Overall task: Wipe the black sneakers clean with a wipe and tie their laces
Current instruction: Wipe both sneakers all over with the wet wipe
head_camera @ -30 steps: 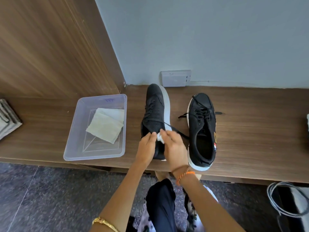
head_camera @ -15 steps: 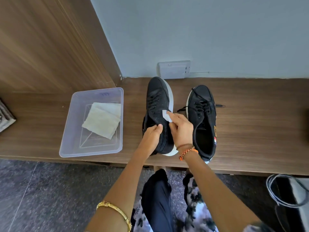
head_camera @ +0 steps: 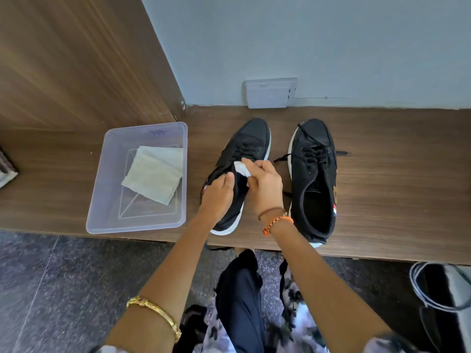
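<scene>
Both arms reach in from six o'clock, forearms angled toward the middle of the desk [head_camera: 382, 200]. The left hand [head_camera: 216, 197] grips the heel end of the left sneaker [head_camera: 244, 159], fingers curled over its collar, tipping the shoe onto its side so the white sole faces three o'clock. The right hand [head_camera: 265, 184] sits just beside it at three o'clock, fingers pinching a small white wipe [head_camera: 240, 168] and pressing it against the shoe's upper near the laces.

Count them: two black sneakers, both on the desk with toes pointing to twelve o'clock. The right sneaker [head_camera: 313, 179] stands flat on its sole, laces loose, one lace end trailing off toward three o'clock, a small striped tag on its outer side. One clear plastic tub [head_camera: 102, 189] at nine o'clock of the shoes, with folded pale cloths [head_camera: 153, 177] inside; how many I cannot tell. There is faint blue writing on the tub's far wall, too small to read. One gold bangle [head_camera: 155, 312] on the left forearm, one orange bracelet [head_camera: 276, 222] on the right wrist.
</scene>
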{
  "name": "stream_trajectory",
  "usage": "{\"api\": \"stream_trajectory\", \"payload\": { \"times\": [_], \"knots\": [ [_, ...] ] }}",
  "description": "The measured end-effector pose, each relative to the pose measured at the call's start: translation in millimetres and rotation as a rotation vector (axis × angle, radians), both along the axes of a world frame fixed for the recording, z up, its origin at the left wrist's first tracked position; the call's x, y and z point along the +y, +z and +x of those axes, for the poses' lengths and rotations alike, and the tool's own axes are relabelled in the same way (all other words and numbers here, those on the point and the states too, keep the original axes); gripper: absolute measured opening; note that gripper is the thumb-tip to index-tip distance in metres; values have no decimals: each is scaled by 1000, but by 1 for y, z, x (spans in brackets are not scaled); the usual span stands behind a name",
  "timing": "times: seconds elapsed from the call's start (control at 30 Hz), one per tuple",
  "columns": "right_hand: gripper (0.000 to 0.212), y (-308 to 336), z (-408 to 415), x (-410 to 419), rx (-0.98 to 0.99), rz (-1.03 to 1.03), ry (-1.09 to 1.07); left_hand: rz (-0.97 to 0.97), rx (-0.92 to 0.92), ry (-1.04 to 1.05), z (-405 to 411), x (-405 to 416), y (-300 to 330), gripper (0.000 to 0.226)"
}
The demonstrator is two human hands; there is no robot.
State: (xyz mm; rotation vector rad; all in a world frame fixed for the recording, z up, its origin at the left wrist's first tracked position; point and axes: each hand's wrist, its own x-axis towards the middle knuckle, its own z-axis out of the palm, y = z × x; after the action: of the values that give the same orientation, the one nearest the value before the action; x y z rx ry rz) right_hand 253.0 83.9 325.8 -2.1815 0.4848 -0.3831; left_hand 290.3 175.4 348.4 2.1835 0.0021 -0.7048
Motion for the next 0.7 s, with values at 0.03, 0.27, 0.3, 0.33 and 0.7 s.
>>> {"api": "stream_trajectory", "payload": {
  "times": [0.03,0.27,0.3,0.33,0.7],
  "knots": [
    [42,1,2,-1,-2,10,-42,7,-10,-23,0,0,1,45],
    [45,-17,-41,36,-31,29,-60,-19,46,-26,-1,0,8,49],
    [43,-17,-35,32,-36,37,-97,-16,51,-22,0,0,8,50],
    [39,-15,-24,26,-26,53,-153,-11,53,-20,0,0,8,51],
    [31,-22,-44,43,-69,109,-110,-4,102,16,5,-3,4,55]
  ]
}}
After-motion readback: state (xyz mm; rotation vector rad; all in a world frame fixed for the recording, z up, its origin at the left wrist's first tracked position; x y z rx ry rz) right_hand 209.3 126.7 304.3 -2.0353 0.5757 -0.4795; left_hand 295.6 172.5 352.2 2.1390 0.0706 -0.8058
